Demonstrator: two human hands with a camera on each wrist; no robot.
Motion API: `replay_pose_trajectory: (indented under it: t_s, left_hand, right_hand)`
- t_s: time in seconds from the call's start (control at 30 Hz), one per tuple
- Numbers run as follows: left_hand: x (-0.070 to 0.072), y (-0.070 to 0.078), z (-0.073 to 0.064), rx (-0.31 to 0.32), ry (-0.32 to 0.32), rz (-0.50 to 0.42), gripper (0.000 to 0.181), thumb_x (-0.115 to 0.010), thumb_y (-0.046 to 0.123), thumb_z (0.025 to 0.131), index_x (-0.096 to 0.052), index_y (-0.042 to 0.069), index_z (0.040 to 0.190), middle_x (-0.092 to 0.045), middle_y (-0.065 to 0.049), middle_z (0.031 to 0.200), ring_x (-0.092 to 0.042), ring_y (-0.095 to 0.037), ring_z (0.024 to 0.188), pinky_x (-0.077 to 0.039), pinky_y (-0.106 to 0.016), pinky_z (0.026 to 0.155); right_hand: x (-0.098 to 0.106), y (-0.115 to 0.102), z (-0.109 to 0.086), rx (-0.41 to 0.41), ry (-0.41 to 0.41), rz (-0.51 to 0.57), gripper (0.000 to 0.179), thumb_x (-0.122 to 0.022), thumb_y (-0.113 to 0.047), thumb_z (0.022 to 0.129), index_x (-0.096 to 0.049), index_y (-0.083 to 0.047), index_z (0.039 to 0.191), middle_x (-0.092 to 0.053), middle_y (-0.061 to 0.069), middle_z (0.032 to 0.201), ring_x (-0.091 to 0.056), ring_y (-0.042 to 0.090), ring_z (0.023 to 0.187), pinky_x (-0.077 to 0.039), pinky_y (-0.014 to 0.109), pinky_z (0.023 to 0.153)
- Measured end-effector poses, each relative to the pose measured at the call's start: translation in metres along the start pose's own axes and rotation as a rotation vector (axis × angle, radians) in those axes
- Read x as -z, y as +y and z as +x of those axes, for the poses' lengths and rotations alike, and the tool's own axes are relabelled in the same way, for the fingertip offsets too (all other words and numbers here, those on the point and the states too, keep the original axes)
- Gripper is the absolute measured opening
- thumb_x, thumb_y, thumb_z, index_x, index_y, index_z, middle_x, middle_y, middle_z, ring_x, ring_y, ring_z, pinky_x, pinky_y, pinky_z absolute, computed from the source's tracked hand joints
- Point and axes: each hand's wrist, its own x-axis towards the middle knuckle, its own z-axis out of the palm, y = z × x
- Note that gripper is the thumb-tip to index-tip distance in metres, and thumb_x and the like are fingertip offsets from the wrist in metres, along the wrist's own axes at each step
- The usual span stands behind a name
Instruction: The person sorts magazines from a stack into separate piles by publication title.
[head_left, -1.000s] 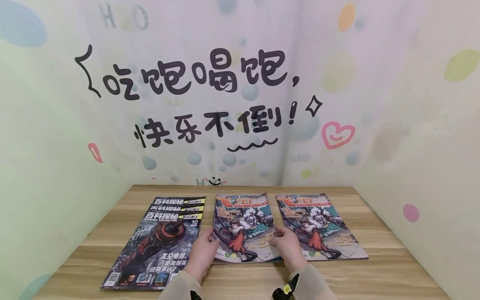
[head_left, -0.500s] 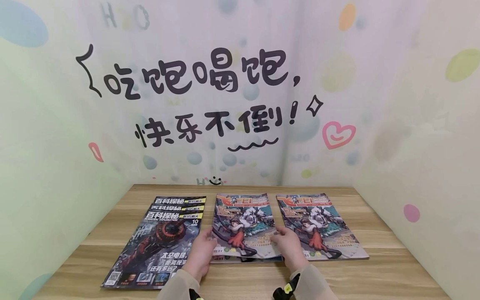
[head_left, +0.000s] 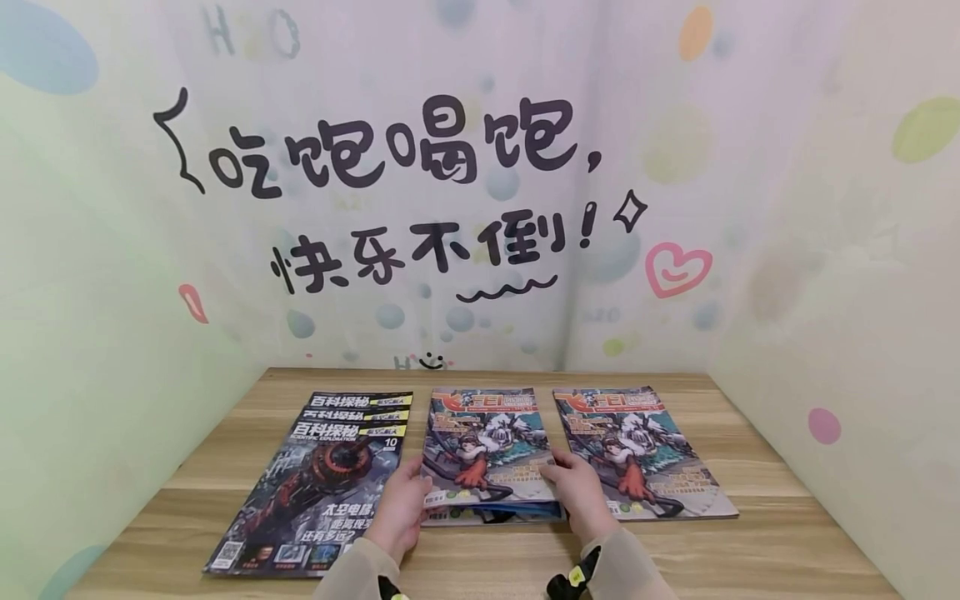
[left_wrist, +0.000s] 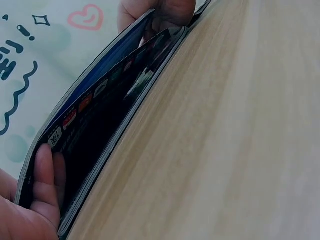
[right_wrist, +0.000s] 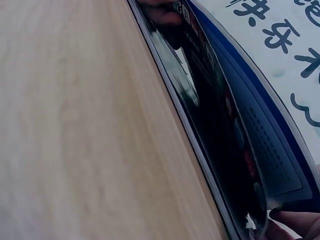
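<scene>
In the head view a comic-style magazine (head_left: 487, 446) lies in the middle, its near edge raised. My left hand (head_left: 397, 510) holds its left edge, thumb on the cover and fingers (left_wrist: 45, 182) underneath. Its right edge is held by my right hand (head_left: 585, 500), thumb on top. Another magazine (head_left: 525, 514) lies flat on the table below it, mostly covered. From the wrist views, a gap shows between the two, with a loose dark printed page (right_wrist: 232, 115) hanging in it beneath the blue underside (right_wrist: 265, 135).
To the left, several overlapping science magazines (head_left: 322, 483) lie fanned on the wooden table (head_left: 480, 567). A matching comic-style magazine (head_left: 641, 458) lies on the right, close to my right hand. Printed curtain walls (head_left: 450, 333) enclose the table at the back and sides.
Both hands have lifted the near edge of the middle magazine, revealing the one underneath and a strip of blue. The side magazines have stayed where they were.
</scene>
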Motion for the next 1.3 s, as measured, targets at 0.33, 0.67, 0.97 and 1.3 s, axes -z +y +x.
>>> replay_pose_trajectory:
  t_s: [0.33,0.67,0.97,1.3]
  left_hand:
    - [0.0002,-0.0006,0.0005,0.009,0.013,-0.032,0.054,-0.035,-0.002,0.096,-0.017,-0.015,0.145,-0.028,-0.039,0.139,-0.057,-0.015,0.074,-0.054,-0.031,0.065]
    - [0.0004,0.0,0.001,0.013,0.022,-0.054,0.054,-0.035,-0.002,0.096,-0.017,-0.016,0.145,-0.032,-0.038,0.134,-0.057,-0.015,0.075,-0.054,-0.03,0.065]
    - [0.0008,-0.0005,0.0008,0.011,0.017,-0.06,0.054,-0.036,-0.003,0.095,-0.017,-0.016,0.145,-0.03,-0.038,0.137,-0.057,-0.017,0.079,-0.054,-0.031,0.068]
    - [-0.0006,-0.0004,0.0011,0.01,0.022,-0.011,0.054,-0.037,-0.001,0.095,-0.019,-0.014,0.145,-0.032,-0.037,0.136,-0.059,-0.017,0.077,-0.054,-0.032,0.066]
  right_hand:
    - [0.0028,-0.0015,0.0007,-0.031,-0.017,0.043,0.059,-0.06,-0.026,0.094,-0.043,0.002,0.142,-0.035,0.029,0.145,-0.038,0.042,0.128,-0.03,0.058,0.106]
    - [0.0039,-0.0039,-0.0016,-0.031,-0.019,0.061,0.06,-0.061,-0.029,0.093,-0.043,0.001,0.142,-0.035,0.029,0.145,-0.038,0.043,0.127,-0.029,0.059,0.106]
    - [0.0022,-0.0046,-0.0012,-0.006,-0.023,0.119,0.058,-0.061,-0.02,0.093,-0.041,0.006,0.141,-0.042,0.03,0.139,-0.047,0.036,0.12,-0.036,0.052,0.104]
    - [0.0029,0.0005,0.0027,0.0,-0.036,0.09,0.056,-0.061,-0.006,0.09,-0.041,0.009,0.14,-0.041,0.032,0.139,-0.045,0.041,0.123,-0.04,0.051,0.101]
